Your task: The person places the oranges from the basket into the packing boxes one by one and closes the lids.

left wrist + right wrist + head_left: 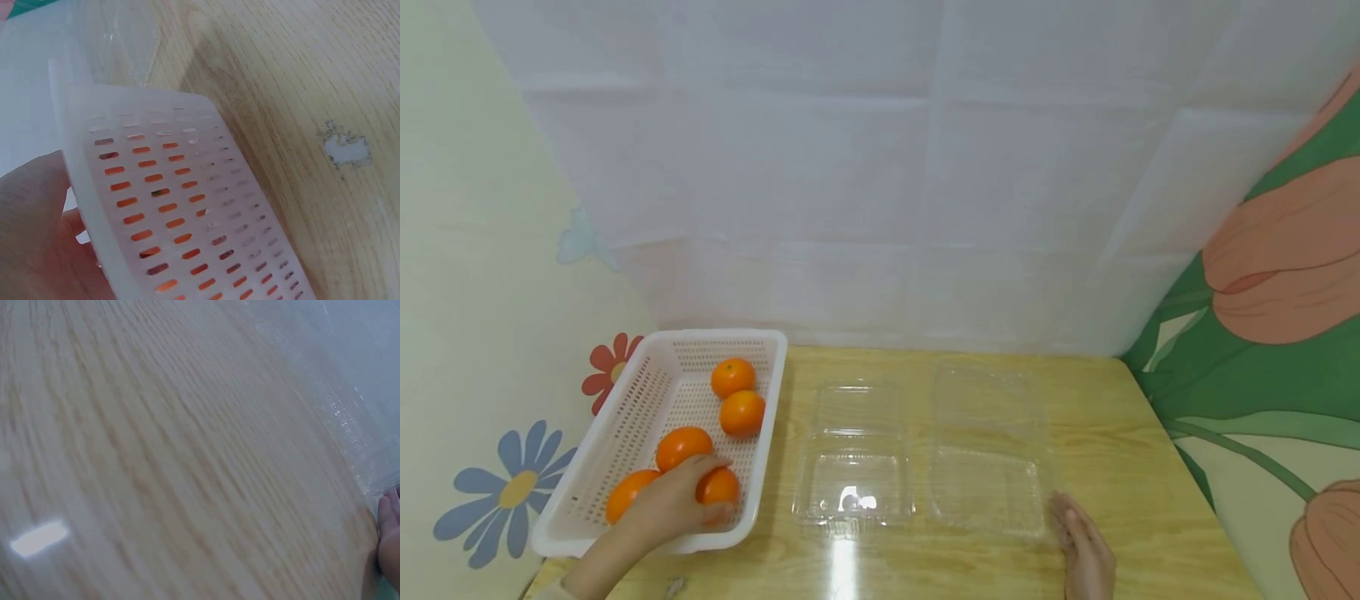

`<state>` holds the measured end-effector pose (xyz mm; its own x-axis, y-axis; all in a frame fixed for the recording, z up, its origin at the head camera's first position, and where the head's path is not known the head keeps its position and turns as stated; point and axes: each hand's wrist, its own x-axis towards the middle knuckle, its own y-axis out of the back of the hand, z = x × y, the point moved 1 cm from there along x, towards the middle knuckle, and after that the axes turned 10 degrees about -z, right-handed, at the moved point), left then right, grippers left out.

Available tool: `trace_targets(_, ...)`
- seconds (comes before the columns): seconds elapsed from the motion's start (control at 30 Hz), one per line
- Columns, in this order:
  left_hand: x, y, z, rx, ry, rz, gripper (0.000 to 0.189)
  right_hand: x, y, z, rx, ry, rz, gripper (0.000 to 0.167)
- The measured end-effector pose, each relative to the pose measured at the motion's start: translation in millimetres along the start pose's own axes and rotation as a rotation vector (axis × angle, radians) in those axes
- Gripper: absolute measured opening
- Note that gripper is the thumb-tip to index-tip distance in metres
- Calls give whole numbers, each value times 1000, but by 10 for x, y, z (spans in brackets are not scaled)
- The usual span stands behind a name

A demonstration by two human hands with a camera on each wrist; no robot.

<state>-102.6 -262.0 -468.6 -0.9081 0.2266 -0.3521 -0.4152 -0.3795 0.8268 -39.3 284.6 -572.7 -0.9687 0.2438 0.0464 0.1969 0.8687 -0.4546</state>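
In the head view my left hand [670, 504] reaches into the white plastic basket [778, 392], its thumb and fingers round an orange [718, 487] at the near right corner. Several other oranges lie in the basket, among them one [683, 448] just beyond the hand. The left wrist view shows the basket wall [150, 187] with orange colour behind its slots and part of the left hand [44, 231]; the fingertips are hidden there. At the right, my right hand [1084, 546] rests beside a clear plastic container [988, 492], its fingers fairly straight and holding nothing.
Left of that container stands another clear plastic container [853, 483] with its lid folded back. Both stand on a wood-grain table [1112, 442]. A white sheet [880, 208] hangs behind. A pale worn patch [347, 150] marks the tabletop near the basket.
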Motion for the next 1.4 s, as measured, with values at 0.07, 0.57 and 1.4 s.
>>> trace_targets(0.07, -10, 24, 28, 3, 8, 0, 74, 3, -6, -2, 10, 8, -3, 27)
trace_targets(0.57, -65, 90, 304, 27, -28, 192, 75, 0, 19, -9, 51, 57, 14, 25)
trace_targets(1.4, -41, 143, 900, 52, -224, 377, 61, -16, -6, 4, 78, 84, -27, 28)
